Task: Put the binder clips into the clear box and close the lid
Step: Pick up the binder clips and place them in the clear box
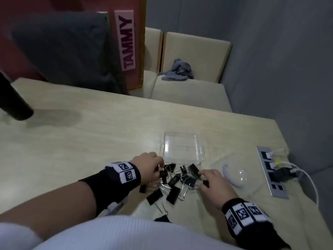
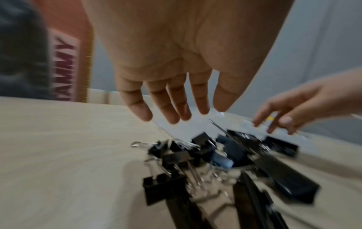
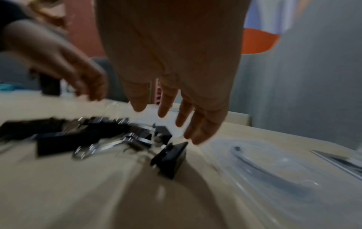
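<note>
Several black binder clips [image 1: 177,181] with silver handles lie in a loose pile on the table, just in front of the clear box [image 1: 182,147], which stands open and holds nothing. Its clear lid [image 1: 237,175] lies to the right of the pile. My left hand [image 1: 153,166] hovers over the pile's left side, fingers [image 2: 173,111] straight and apart, holding nothing. My right hand [image 1: 210,179] hovers at the pile's right side, fingers [image 3: 199,131] spread above one clip [image 3: 170,159]. Both wrist views are blurred by motion.
A power strip [image 1: 270,170] with white cables sits near the table's right edge. A dark cylinder [image 1: 14,100] stands at the far left. A board with a pink name sign [image 1: 128,40] stands behind the table [image 1: 81,141]. A cushioned bench with a grey cloth [image 1: 178,71] lies beyond.
</note>
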{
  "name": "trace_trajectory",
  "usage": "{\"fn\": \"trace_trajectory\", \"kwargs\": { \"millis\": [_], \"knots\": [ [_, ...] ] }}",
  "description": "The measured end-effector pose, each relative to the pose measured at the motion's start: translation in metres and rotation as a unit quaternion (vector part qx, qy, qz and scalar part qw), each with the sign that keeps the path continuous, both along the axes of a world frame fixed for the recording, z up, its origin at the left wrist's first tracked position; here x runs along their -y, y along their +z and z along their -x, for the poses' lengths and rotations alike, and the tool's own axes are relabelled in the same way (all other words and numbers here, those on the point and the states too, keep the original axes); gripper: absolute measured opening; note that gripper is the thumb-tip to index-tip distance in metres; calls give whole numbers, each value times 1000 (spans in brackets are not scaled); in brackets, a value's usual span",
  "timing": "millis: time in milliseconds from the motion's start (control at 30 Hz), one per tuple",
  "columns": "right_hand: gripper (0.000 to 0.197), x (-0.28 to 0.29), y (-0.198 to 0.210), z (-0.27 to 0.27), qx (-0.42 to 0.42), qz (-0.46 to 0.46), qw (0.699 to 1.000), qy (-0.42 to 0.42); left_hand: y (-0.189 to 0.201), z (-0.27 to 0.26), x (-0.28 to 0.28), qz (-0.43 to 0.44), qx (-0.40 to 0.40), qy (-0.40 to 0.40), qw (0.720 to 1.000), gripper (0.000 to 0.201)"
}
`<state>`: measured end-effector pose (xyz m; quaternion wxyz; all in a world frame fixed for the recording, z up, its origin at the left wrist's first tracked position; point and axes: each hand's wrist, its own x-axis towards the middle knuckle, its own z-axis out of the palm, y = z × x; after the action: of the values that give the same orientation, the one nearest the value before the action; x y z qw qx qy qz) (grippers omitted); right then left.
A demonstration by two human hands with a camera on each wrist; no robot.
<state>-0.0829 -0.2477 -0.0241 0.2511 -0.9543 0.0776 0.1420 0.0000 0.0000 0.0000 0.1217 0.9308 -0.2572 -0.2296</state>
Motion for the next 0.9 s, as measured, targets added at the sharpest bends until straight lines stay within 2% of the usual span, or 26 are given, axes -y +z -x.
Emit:
{"fn": "trace_trajectory", "kwargs": {
  "millis": [100, 300, 467, 633, 767, 900],
  "knots": [
    [44, -7, -8, 4, -16, 76, 997, 13, -6, 5, 13, -28, 46, -60, 997, 37],
    [58, -12, -20, 14, -21, 96, 995, 24, -20, 18, 28, -59, 90, -165, 980, 53],
    [65, -17, -24, 21, -43, 81, 995, -46, -26, 18, 39, -71, 115, -187, 973, 58],
    [52, -13, -27, 26, -47, 62, 995, -60, -32, 16, 41, -112, 62, -211, 969, 36],
    [46, -2, -19, 24, -27, 24, 995, -90, -34, 15, 35, -110, 44, -198, 973, 36],
    [40, 9, -12, 18, 34, -25, 989, -144, -33, 16, 30, -68, 71, -200, 975, 39]
  ]
}}
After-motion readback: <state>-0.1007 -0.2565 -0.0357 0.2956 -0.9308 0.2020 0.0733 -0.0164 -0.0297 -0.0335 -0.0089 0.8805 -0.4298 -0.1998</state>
